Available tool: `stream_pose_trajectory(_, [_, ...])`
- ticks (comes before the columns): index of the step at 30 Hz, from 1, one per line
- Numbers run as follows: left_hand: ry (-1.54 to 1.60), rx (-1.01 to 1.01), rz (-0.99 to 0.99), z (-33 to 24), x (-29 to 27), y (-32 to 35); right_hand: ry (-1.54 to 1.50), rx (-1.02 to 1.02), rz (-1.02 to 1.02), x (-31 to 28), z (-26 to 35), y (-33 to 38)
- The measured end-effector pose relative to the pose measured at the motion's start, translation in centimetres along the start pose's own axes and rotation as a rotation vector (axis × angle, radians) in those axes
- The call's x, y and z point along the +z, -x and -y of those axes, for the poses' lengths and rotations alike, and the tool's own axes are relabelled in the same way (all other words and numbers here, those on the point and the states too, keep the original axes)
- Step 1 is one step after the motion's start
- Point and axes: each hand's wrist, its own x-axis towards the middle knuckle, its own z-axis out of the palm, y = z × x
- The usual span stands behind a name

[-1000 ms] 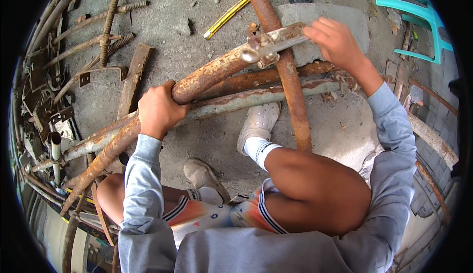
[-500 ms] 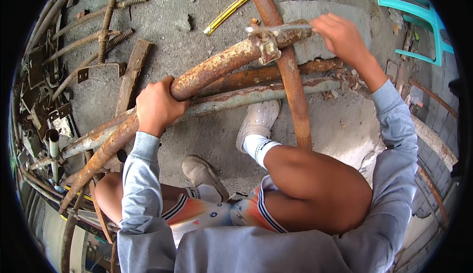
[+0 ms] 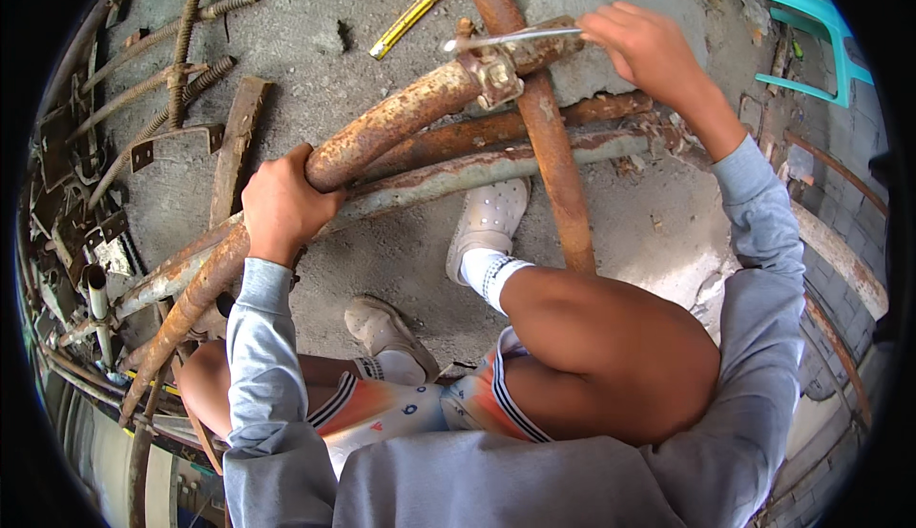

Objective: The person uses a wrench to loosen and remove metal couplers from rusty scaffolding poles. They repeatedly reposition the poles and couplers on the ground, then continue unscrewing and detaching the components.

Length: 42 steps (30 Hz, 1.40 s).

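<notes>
My left hand point(image 3: 286, 206) is wrapped around a long rusty pipe point(image 3: 391, 125) that slants from the lower left up to the right. Near its far end, a rusty scaffold clamp point(image 3: 496, 80) with a bolt sits around the pipe, beside a second rusty pipe point(image 3: 555, 161) that crosses it. My right hand point(image 3: 637, 49) is closed on one end of a slim silver wrench point(image 3: 520, 38). The tool lies across the top of the clamp, its other end close to the upright bolt; whether it grips a nut is too small to tell.
More pipes point(image 3: 448, 183) lie beneath on the concrete floor. Rusty bars and brackets point(image 3: 181, 70) crowd the left side, with a wooden strip point(image 3: 239, 146) nearby. A yellow strip point(image 3: 415, 15) lies beyond the clamp. At the far right stands a turquoise plastic chair point(image 3: 830, 37).
The wrench, blurred earlier, shows more sharply and tilts slightly differently over the clamp. My left hand keeps its hold on the pipe. The whole view has shifted a little.
</notes>
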Motion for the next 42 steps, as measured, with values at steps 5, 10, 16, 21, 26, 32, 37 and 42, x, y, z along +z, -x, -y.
stream_pose_trajectory(5, [0.017, 0.005, 0.005, -0.1, -0.1, -0.6, -0.037, 0.059, -0.014, 0.3, -0.2, 0.0])
stream_pose_trajectory(10, [-0.013, 0.034, -0.028, 0.1, 0.1, -0.5, -0.015, 0.006, -0.004, 0.0, 0.1, 0.1])
stream_pose_trajectory(16, [-0.020, 0.029, -0.025, 0.5, 0.2, -0.4, -0.061, 0.001, -0.210, -1.9, 1.6, -0.2])
stream_pose_trajectory(21, [-0.008, 0.024, -0.024, 0.0, -0.3, -0.3, -0.070, 0.048, 0.070, -0.3, -1.0, 0.3])
stream_pose_trajectory(26, [-0.015, 0.044, -0.033, 0.2, -0.1, -0.6, -0.065, 0.028, 0.004, 1.2, -0.4, 1.3])
stream_pose_trajectory(32, [-0.027, 0.008, 0.012, 0.2, -0.5, -0.6, -0.058, 0.009, 0.028, 0.8, 0.5, 0.6])
stream_pose_trajectory(37, [-0.024, 0.024, -0.003, 0.1, -0.2, -0.3, 0.014, 0.070, 0.066, 0.9, 0.6, 0.3])
stream_pose_trajectory(42, [-0.025, 0.014, 0.006, 0.3, 0.0, 0.0, 0.062, 0.006, 0.088, -0.5, 1.0, -0.1])
